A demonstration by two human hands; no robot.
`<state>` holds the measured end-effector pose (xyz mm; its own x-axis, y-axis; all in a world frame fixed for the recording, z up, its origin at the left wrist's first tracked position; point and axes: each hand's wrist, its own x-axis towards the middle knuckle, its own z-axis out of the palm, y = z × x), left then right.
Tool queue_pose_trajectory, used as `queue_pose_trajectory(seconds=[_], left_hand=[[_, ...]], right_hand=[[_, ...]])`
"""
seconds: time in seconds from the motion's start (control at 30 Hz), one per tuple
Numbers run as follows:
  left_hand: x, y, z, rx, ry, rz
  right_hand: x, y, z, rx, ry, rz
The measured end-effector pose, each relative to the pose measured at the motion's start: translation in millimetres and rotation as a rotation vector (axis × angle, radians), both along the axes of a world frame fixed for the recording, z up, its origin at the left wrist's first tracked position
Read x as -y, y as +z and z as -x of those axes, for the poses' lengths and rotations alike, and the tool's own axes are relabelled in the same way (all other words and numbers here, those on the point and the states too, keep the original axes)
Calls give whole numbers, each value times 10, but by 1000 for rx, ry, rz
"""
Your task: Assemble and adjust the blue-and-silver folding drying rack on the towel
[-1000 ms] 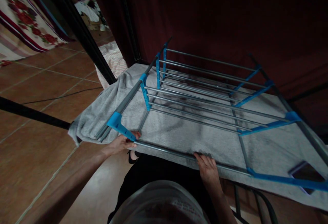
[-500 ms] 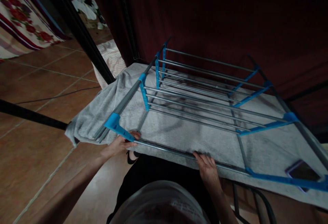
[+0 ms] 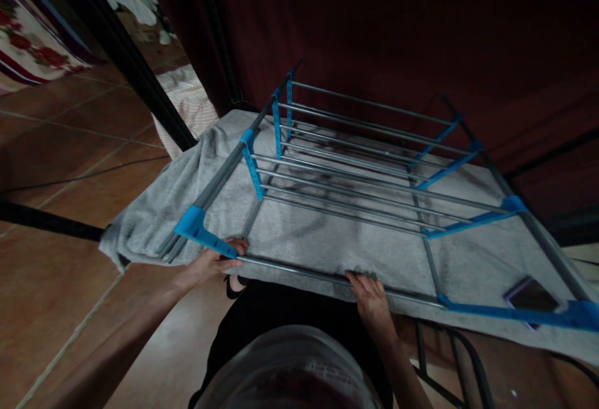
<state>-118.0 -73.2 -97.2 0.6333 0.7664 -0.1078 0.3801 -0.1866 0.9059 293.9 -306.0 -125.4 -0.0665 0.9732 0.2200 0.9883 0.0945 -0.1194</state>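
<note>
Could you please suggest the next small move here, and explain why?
I would probably have the left hand check the joint between the blue bracket and near rod: its fingers are there, while the right hand lies farther along the rod, where it could steady it.

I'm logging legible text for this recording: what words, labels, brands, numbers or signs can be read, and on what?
No text can be read with certainty.
Pale print on the wearer's shirt: too blurred and dim to quote.
Metal rack with blue brackets: no lettering that I can make out.
Phone-like object: dark face, no visible text.
</note>
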Motion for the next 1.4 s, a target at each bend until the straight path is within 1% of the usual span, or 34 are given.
queue_pose_trajectory(seconds=[0.23,0.37,0.47,0.57,0.67,0.87,0.97,1.07,1.17,1.23,1.27,1.33,1.37,1.4], left_hand=[[13,-69,16,-52,29,-20],[-2,-133,39,-42,22,-38],[-35,-230,71,-58,-5,-73],[-53,-364,113,-64,6,-93],[-38,-469,147,-42,22,-74],[-1,-582,200,-5,65,-25],[-20,-649,225,15,66,-50],[-28,-672,216,10,60,-82],[-18,-616,198,-7,49,-108],[-40,-520,214,-17,78,-115],[-69,-446,236,-23,82,-114],[-176,-228,291,-36,77,-122],[-252,-83,312,-44,88,-134],[-339,86,319,-46,133,-148]], right_hand=[[-12,11,-8,-17,-8,27],[-29,20,8,-47,-9,40],[-35,26,24,-51,-18,38],[-35,26,34,-61,-20,27],[-32,24,40,-115,-7,26],[-41,44,73,-179,-17,56],[-49,56,101,-205,-23,69],[-56,72,137,-217,-51,31],[-63,126,172,-233,-68,13],[-76,197,185,-257,-72,6],[-90,246,184,-270,-81,-9],[-146,377,166,-293,-100,-60],[-194,463,149,-299,-105,-92],[-260,563,129,-300,-108,-136]])
